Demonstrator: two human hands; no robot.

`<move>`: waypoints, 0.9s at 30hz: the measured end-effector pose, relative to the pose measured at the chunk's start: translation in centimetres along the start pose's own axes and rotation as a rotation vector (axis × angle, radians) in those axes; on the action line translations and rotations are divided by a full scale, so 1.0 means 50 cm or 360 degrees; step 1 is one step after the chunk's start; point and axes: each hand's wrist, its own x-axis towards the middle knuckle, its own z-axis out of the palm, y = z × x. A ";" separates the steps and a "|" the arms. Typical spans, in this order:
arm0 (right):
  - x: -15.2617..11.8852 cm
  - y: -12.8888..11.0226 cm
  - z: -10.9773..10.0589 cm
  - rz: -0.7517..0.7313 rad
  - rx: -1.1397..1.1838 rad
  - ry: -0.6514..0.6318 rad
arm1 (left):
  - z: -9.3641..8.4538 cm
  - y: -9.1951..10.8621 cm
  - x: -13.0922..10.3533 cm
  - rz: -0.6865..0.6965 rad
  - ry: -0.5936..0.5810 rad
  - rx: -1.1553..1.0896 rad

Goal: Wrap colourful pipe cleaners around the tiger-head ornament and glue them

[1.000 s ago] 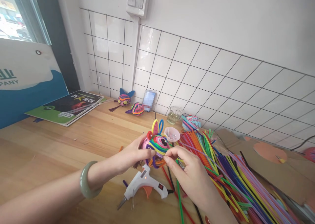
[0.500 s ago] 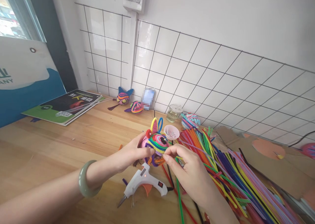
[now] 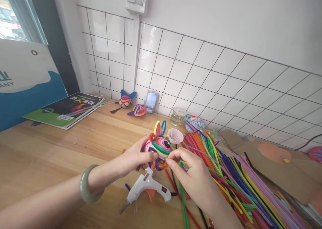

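Note:
My left hand (image 3: pixel 141 153) is wrapped round a colourful pipe-cleaner animal head (image 3: pixel 161 145), held above the table. It has a pink ear edged in yellow, a blue loop beside that, a red curl and a round dark eye. At the lower right edge of this head my right hand (image 3: pixel 188 165) pinches with thumb and forefinger, where a lavender pipe cleaner (image 3: pixel 162 157) runs along the surface. The fingertips hide its end. Below both hands a white glue gun (image 3: pixel 148 185) lies on its side, its small light glowing orange.
Bundled pipe cleaners (image 3: pixel 233 175) spread over the right side, beside cardboard (image 3: pixel 271 175). A pink bowl of small beads (image 3: pixel 175 136) stands behind the hands, near a glass jar (image 3: pixel 178 116). Finished pipe-cleaner ornaments (image 3: pixel 125 99) sit by the wall. Magazines (image 3: pixel 67 109) lie at left.
The view has tilted very slightly. Both hands stay at the animal head with nearly the same grip.

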 end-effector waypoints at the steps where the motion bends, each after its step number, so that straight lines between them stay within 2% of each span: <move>1: 0.000 0.000 0.000 -0.0004 -0.0007 0.0007 | 0.000 0.000 0.000 -0.0001 -0.0002 0.0007; 27: 0.000 -0.002 -0.001 0.0086 -0.0021 -0.0041 | 0.003 0.007 -0.002 -0.0020 -0.0013 -0.0078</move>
